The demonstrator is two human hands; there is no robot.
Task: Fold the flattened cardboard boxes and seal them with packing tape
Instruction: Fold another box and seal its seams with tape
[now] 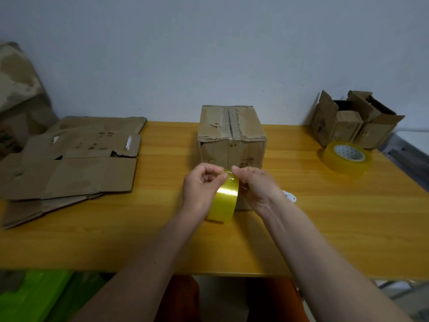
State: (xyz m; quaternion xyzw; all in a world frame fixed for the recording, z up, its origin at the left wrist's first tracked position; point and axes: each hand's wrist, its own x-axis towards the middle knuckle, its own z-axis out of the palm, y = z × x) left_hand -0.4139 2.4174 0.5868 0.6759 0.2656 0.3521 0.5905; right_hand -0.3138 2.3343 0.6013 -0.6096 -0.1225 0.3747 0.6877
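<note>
A folded cardboard box (232,133) stands upright in the middle of the wooden table (325,217), with clear tape along its top seam. Just in front of it, my left hand (202,189) and my right hand (257,187) each pinch the upper end of a loose strip of yellow packing tape (226,198). The strip hangs down between my hands above the table. A roll of yellow packing tape (347,158) lies flat at the right. A stack of flattened cardboard boxes (74,163) lies at the left.
Several small open cartons (352,119) stand at the back right by the wall. A small white object (290,196) peeks out behind my right wrist. Crumpled cardboard (21,94) leans at the far left. Green bins (34,296) sit below the table's front edge.
</note>
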